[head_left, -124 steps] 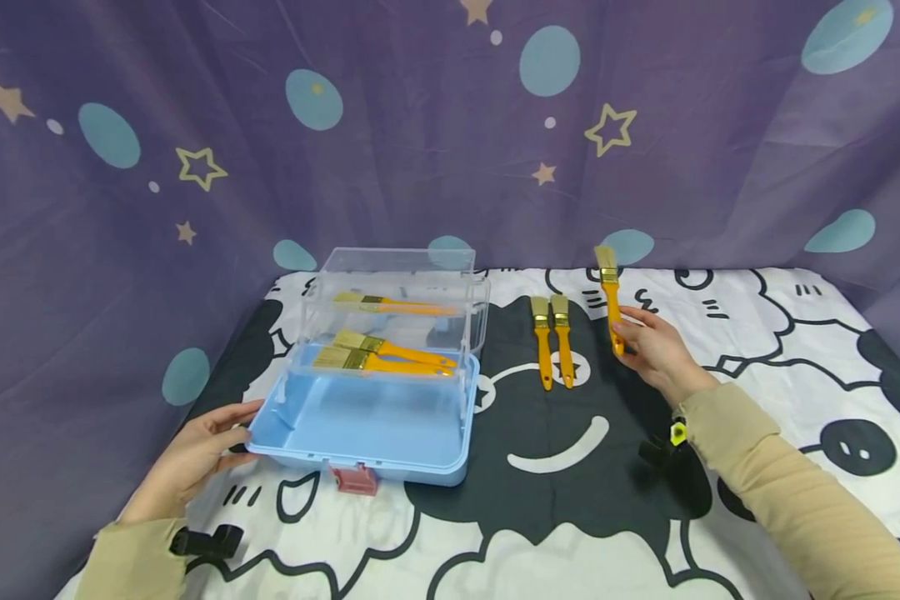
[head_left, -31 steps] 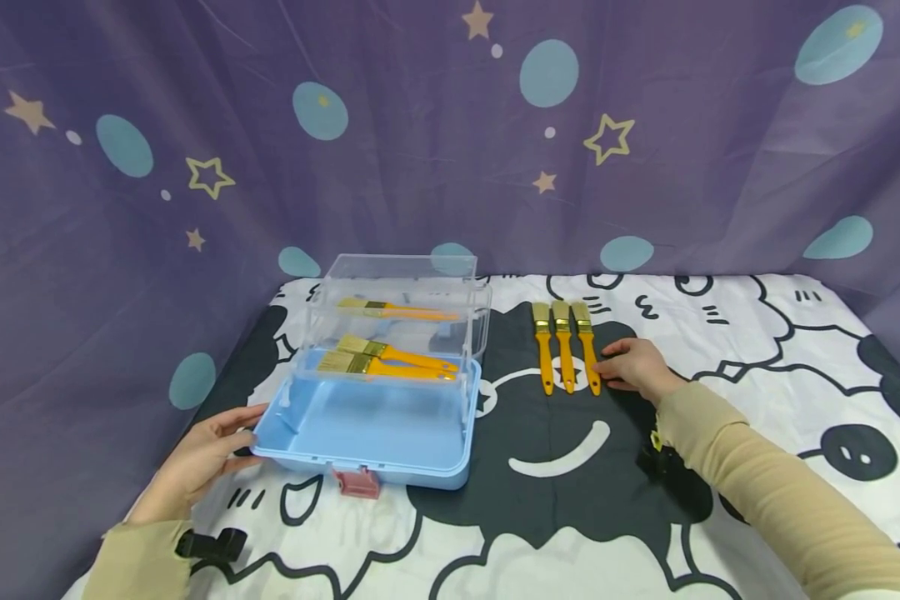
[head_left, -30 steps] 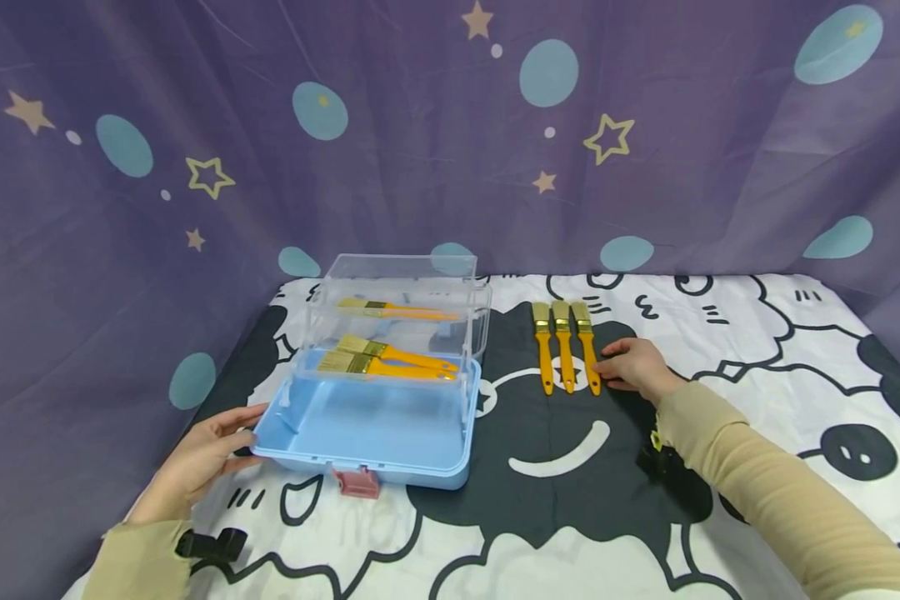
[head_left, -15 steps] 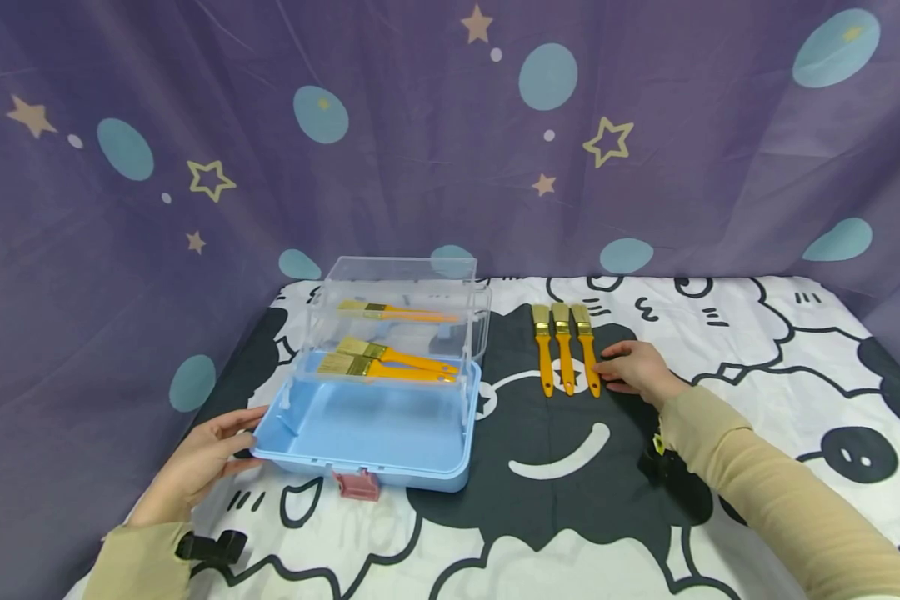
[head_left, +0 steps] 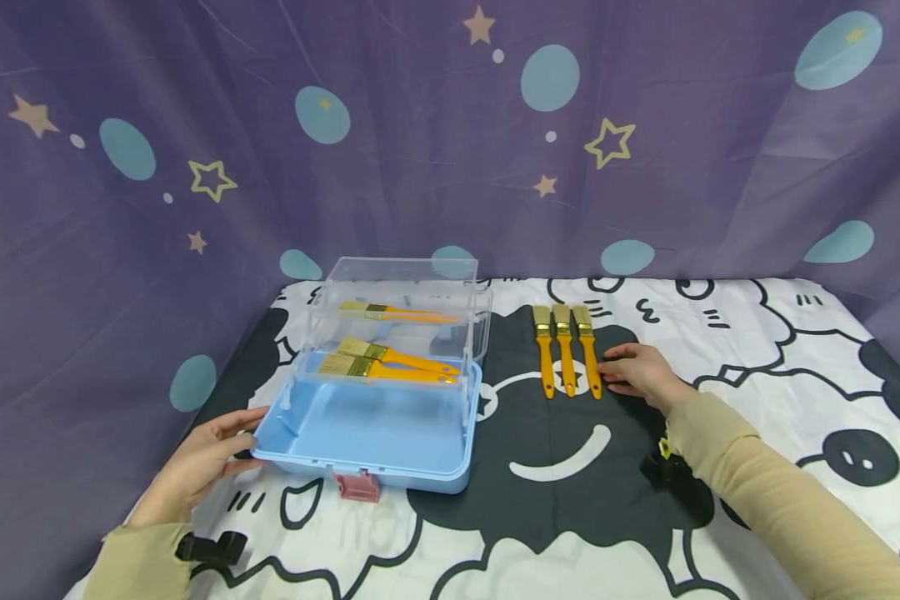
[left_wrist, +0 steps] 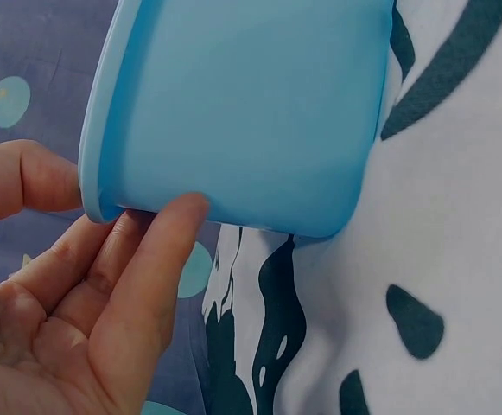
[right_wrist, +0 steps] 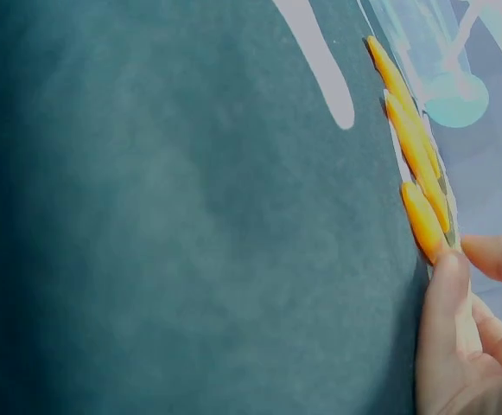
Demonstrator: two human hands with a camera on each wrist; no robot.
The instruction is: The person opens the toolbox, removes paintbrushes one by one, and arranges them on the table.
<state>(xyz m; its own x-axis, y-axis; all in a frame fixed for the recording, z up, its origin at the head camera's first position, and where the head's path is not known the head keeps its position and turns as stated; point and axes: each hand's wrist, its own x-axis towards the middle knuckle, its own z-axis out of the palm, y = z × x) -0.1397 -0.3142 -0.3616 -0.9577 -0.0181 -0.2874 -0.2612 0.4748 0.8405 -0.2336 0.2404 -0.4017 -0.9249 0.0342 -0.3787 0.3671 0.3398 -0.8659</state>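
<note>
A light blue plastic storage box [head_left: 367, 425] stands with its clear lid and trays raised. My left hand [head_left: 208, 454] holds its front left corner, the thumb on the blue wall in the left wrist view and the fingers round the rim. Three flat paintbrushes with yellow handles lie side by side on the cloth: a left one [head_left: 545, 358], a middle one [head_left: 565, 354] and a right one [head_left: 589, 358]. The fingertips of my right hand [head_left: 641, 375] rest at the edge of the right paintbrush's handle, the fingers loosely bent and not wrapped round it.
Two more paintbrushes [head_left: 390, 367] lie in the box's lower clear tray, and another paintbrush [head_left: 401, 312] in the tray above. A pink latch [head_left: 357, 486] hangs at the box's front. The cloth [head_left: 547, 575] has a black-and-white cartoon print; a purple curtain [head_left: 420, 167] closes off the back.
About four seconds ago my right hand held a paintbrush up in the air; it now lies right of the other two, handle loosened from the fingers. My left hand has stayed at the box corner.
</note>
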